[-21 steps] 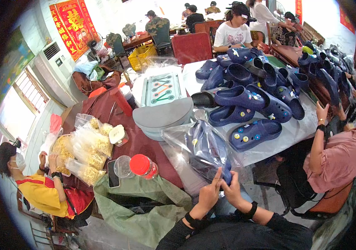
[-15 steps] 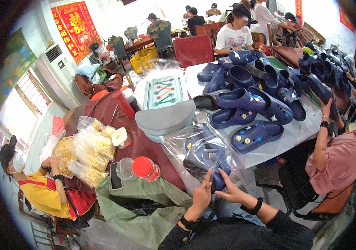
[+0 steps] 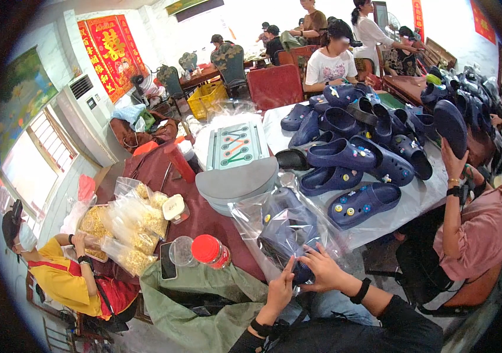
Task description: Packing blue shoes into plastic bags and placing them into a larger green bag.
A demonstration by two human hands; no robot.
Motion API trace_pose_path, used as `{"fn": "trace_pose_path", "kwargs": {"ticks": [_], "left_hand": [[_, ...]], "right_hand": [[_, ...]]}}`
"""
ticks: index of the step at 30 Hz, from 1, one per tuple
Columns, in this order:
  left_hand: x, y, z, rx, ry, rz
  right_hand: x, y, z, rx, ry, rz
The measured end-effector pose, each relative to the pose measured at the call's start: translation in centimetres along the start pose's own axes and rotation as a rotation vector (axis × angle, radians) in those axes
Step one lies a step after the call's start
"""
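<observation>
A pair of navy clogs lies inside a clear plastic bag at the table's near edge. My left hand rests against the bag's near end, its index finger stretched upward. On the bag's right side, my right hand lies with its fingers stretched and spread over the plastic. Both hands touch the bag without visibly wrapping round it; their thumbs are partly hard to make out. Just beyond stands a large pile of navy clogs, some with small coloured charms, the nearest single clog close to the bag.
A grey rounded case stands behind the bag. To the left are a red-lidded jar, a clear round tub, a phone and bags of small yellow pieces. A co-worker at right holds up a clog.
My right hand has moved up onto the bag, its fingers now spread over it. My left hand has shifted slightly left and down. The co-worker at right has turned a clog sole outward.
</observation>
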State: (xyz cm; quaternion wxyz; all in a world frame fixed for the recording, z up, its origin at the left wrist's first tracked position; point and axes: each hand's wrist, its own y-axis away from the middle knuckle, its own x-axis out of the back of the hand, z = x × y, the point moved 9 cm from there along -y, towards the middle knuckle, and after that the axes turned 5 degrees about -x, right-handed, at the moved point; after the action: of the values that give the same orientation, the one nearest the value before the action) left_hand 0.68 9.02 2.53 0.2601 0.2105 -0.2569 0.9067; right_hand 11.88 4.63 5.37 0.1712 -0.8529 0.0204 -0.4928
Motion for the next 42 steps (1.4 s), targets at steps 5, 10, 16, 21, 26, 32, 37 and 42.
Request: {"fn": "trace_pose_path", "kwargs": {"ticks": [5,10,16,21,26,32,37,42], "left_hand": [[0.1,0.6,-0.5,-0.001,0.001,-0.042],[-0.1,1.2,-0.8,0.024,-0.048,-0.036],[-0.3,1.4,-1.1,0.047,-0.105,-0.044],[1.9,2.9,-2.8,0.42,-0.099,0.111],[2.2,3.5,-5.2,0.484,-0.254,0.029],[1.2,4.0,-8.1,0.56,-0.27,-0.056],[-2.5,6.1,-12.2,0.709,0.012,-0.245],[-2.0,5.2,-9.7,0.664,0.136,-0.247]], "right_hand": [[-0.6,0.0,0.6,-0.011,0.115,0.047],[-1.1,0.1,0.7,-0.055,0.244,0.068],[-2.0,0.1,0.2,-0.061,0.294,0.094],[-2.3,0.2,0.9,-0.151,0.275,0.117],[-2.9,0.1,0.3,-0.155,0.318,0.127],[-4.4,0.1,0.3,-0.127,0.289,0.112],[-4.6,-0.4,-0.8,-0.063,0.232,0.13],[-5.4,-0.7,-0.7,-0.124,0.3,0.092]]}}
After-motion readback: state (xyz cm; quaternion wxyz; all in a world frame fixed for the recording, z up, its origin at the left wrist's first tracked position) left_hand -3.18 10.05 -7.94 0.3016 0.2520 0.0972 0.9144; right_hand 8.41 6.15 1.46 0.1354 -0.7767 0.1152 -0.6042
